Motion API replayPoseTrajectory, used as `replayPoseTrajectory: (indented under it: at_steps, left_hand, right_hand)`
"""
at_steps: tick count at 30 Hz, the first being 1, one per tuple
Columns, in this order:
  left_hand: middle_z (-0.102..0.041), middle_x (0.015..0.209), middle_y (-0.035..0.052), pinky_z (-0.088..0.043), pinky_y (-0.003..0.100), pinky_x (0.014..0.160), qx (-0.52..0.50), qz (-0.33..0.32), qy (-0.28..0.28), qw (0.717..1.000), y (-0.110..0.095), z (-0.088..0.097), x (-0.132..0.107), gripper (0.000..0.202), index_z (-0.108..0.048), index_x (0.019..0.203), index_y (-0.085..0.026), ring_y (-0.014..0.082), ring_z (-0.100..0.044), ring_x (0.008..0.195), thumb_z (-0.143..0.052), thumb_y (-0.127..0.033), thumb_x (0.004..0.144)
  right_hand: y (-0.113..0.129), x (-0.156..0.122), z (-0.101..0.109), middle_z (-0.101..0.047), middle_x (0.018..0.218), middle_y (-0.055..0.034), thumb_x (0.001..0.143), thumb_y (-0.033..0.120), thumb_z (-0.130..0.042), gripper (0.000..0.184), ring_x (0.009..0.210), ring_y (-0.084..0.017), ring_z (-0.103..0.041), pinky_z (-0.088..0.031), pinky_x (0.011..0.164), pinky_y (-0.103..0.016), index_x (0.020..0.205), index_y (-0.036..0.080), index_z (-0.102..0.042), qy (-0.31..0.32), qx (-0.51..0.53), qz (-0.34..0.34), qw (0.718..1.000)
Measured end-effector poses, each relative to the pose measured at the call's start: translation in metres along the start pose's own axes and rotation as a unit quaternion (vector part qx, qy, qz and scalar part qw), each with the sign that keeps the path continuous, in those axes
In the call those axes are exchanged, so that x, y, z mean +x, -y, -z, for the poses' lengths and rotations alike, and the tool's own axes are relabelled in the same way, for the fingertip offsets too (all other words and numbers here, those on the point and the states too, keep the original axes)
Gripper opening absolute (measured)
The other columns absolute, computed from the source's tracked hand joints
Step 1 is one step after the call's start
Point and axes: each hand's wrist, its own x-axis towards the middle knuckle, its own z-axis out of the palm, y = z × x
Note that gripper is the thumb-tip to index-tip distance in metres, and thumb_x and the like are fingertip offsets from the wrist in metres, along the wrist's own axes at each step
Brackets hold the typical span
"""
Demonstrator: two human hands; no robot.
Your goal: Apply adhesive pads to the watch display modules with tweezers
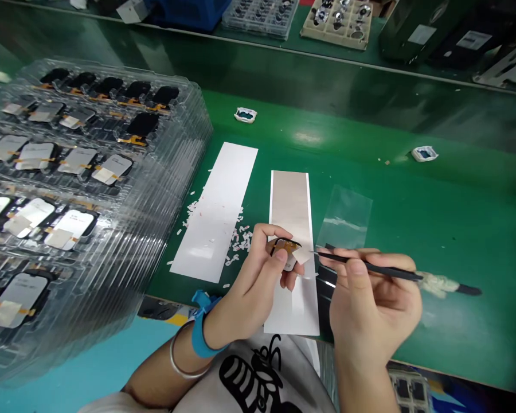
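My left hand (258,281) is closed around a small flat part (289,250) with a black edge and an orange flex strip, held above a long pale strip (290,206) on the green mat. My right hand (370,298) pinches black tweezers (370,266) whose tip points left and nearly touches the part. The tweezers' rear end is wrapped in white tape. A blue wrist strap and a silver bangle sit on my left wrist.
A stack of clear trays (77,189) with several screen-like parts fills the left. A white sheet (217,206) with small white scraps around it lies beside the pale strip. A clear film (346,218) lies to the right. Two small white frames (245,115) (424,154) rest farther back.
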Motion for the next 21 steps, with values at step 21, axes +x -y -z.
replayPoseTrajectory:
  at_steps: [21]
  left_hand:
    - [-0.057,0.091,-0.0009,-0.043,0.023,0.063,0.026,-0.043,-0.028,0.998,-0.001,0.001,0.0,0.028,-0.039,0.116,-0.027,0.0085,-0.047,0.066,-0.06,-0.029,0.098]
  right_hand:
    - [0.005,-0.001,0.007,-0.071,0.085,-0.001,0.088,0.009,-0.07,0.013,0.08,-0.018,-0.076,-0.067,0.072,-0.031,0.09,0.019,-0.061,0.01,0.023,-0.018,1.0]
